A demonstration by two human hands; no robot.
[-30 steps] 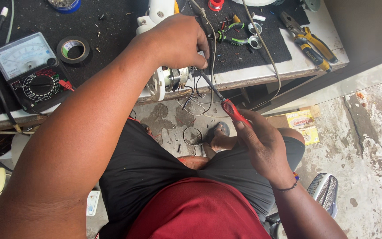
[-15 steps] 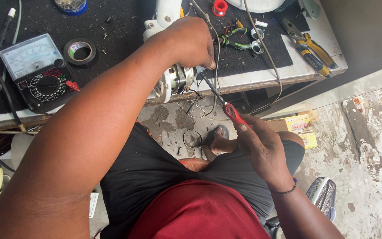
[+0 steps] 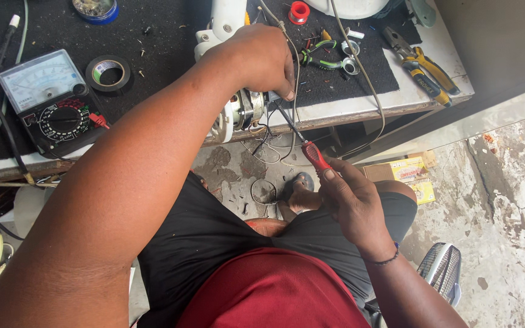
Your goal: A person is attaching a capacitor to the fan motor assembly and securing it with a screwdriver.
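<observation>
Gripping the small motor [image 3: 244,109] at the bench edge, the left hand [image 3: 262,61] pinched thin wires [image 3: 296,79]; the right hand [image 3: 347,200] clasped a red-handled screwdriver [image 3: 314,155], its tip at the motor. Multimeter [image 3: 50,100], tape roll [image 3: 109,72] and pliers [image 3: 423,67] lay around.

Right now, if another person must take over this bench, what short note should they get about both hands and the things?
Left hand: rests on the white motor unit at the bench edge, holding it steady, fingertips by the loose wires.
Right hand: grips the red-handled screwdriver, tip pointing up into the motor's wiring side.
Nearby: analog multimeter and black tape roll to the left, yellow-handled pliers to the right, all on the black mat.
Done: housing is open, wires exposed.
Left: cannot tell which screw or joint is being worked; the tip is hidden.
</observation>
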